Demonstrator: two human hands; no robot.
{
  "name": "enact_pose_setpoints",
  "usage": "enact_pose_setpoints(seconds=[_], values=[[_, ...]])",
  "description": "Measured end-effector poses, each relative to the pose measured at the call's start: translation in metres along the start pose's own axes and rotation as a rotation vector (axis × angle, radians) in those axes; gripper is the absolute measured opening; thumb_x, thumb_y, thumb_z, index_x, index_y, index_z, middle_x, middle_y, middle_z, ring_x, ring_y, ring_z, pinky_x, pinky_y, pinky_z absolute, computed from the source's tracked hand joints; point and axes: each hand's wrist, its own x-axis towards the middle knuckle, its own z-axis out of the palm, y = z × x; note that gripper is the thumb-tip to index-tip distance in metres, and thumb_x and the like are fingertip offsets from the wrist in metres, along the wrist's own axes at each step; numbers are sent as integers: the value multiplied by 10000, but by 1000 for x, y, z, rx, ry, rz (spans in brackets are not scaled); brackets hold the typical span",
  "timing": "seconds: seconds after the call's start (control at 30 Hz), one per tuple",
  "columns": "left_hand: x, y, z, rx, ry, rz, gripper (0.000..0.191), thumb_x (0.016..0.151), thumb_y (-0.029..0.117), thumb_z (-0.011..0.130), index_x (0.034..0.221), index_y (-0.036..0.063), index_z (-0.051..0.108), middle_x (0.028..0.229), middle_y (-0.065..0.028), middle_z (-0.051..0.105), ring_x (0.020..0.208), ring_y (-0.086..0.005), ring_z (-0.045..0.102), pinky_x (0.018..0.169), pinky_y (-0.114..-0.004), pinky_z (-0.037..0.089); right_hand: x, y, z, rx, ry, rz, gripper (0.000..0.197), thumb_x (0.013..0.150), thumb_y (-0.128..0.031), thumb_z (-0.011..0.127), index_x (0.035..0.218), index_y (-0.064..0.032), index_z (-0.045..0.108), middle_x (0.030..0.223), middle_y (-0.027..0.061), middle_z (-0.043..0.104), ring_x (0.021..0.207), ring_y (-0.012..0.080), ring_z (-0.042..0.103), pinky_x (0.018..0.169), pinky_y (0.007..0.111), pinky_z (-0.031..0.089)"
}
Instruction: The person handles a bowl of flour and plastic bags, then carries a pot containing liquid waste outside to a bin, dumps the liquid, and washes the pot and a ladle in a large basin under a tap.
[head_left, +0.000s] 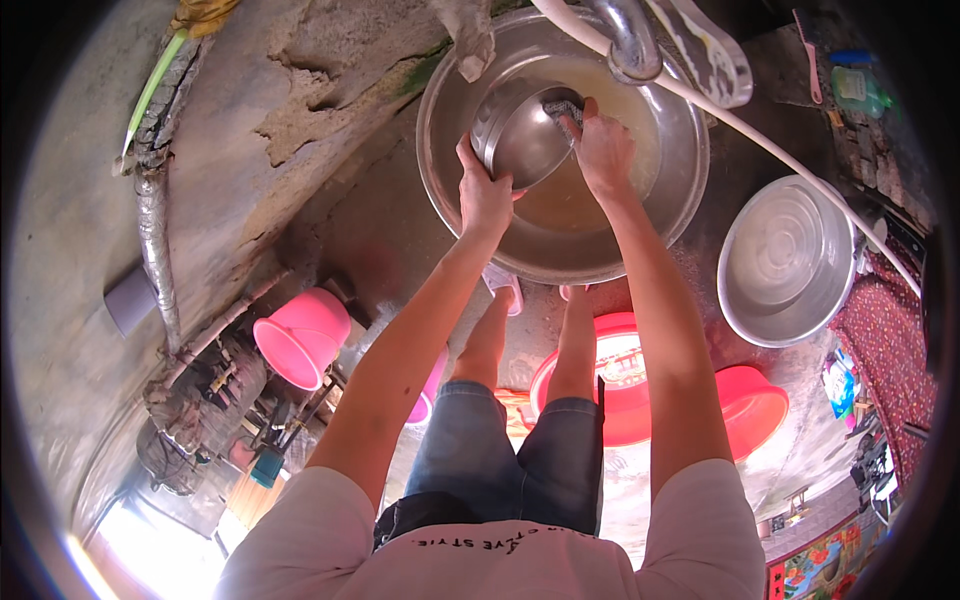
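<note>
My left hand (486, 191) grips the near-left rim of a stainless steel bowl (529, 142), which is tilted over a large metal basin (442, 161). With my right hand (604, 146) I hold a grey scrubbing pad (562, 109) against the bowl's inner wall near its far rim. Cloudy, yellowish water (585, 214) lies in the basin below. Part of the pad is hidden under my fingers.
A metal tap (634, 45) and a pale hose (750, 124) hang over the basin. To the right leans a metal pan (780, 262). Pink bucket (304, 330) at left; red plastic basins (750, 409) behind my legs. A rough wall (247, 150) borders the left.
</note>
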Motion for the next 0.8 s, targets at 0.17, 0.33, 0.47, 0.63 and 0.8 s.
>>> enact_pose_setpoints(seconds=[0.17,0.33,0.47,0.63,0.8], values=[[-3,-2,9,-51,58,-11,685,721,-94,407,1303,170,159,1181,-211,416,910,-313,567,635,-328,571,-30,-9,40,931,31,385,324,736,-194,647,985,-47,502,654,129,597,647,256,625,454,345,486],[3,-11,-7,-47,-47,-89,707,702,-105,400,1310,153,148,1199,-191,381,906,-311,561,583,-341,578,-23,14,36,774,42,208,349,734,-180,643,1019,-38,498,795,167,601,676,284,614,474,377,471],[5,-5,-11,-148,-228,-313,703,683,-118,398,1304,79,134,1189,-194,357,835,-340,569,586,-387,579,6,0,-7,-130,47,-250,266,770,-160,557,1021,-90,506,797,88,615,724,240,606,597,340,505],[42,-2,-5,-19,-422,-413,680,668,-85,404,1290,37,160,1168,-213,364,777,-428,586,581,-390,577,7,-24,-11,-192,322,-879,400,724,-21,501,1088,-186,519,1012,25,571,836,169,575,754,269,493],[65,19,2,723,7,29,382,737,43,455,1111,0,384,1072,-243,476,857,-368,569,668,-441,500,-3,36,-11,108,253,-99,424,742,-123,602,1144,-147,468,1043,126,519,940,310,511,767,389,457]])
